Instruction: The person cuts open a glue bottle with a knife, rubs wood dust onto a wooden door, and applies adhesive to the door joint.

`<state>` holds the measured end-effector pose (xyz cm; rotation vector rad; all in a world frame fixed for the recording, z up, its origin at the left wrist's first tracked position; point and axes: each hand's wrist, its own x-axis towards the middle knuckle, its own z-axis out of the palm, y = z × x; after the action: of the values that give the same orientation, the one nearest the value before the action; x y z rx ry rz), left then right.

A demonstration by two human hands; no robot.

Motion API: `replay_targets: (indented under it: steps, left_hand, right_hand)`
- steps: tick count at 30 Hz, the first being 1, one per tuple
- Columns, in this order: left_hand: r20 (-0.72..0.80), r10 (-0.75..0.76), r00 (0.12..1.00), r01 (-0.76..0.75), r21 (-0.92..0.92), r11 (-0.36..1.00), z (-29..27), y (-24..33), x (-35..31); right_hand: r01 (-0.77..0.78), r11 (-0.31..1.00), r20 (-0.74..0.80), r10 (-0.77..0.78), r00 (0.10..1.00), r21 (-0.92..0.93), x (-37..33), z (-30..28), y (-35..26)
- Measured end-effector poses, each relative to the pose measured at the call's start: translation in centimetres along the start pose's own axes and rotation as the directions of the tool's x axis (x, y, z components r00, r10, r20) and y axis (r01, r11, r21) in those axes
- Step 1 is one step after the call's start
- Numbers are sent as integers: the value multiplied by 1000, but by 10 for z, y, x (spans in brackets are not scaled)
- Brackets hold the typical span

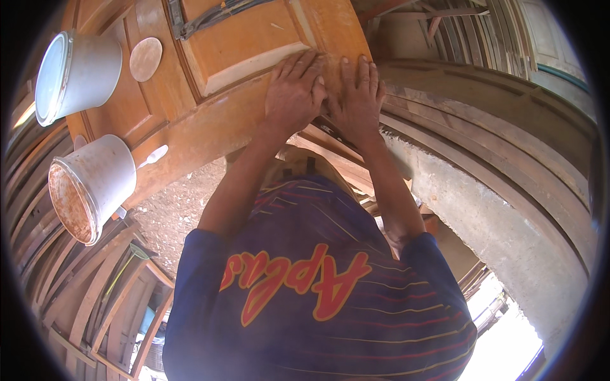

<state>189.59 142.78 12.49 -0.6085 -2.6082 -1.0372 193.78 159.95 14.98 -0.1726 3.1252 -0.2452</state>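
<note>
The fingers [306, 61] of both hands are held extended rather than curled, laid against the wooden door [213, 124]; whether anything is pressed beneath them cannot be told. The left hand [293, 95] is placed on the door's near edge toward its right end, and the right hand [356, 105] is set just beside it, at the near right corner. By the near left corner an open, brown-stained bucket [114, 171] is seen, with a white plastic piece [155, 154] beside it. Farther back, a pale bucket [95, 70] and a round disc [146, 60] are placed.
</note>
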Motion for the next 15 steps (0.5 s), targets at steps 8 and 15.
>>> replay_targets:
  steps: [8,15]
  left_hand:
    - [-13,-15,1000,15,-2,1000,1,3,2]
    - [-37,-34,999,31,-55,998,3,0,3]
  right_hand:
    - [74,997,-35,-75,997,-28,15,4,6]
    - [83,994,-13,-82,997,71,21,4,-6]
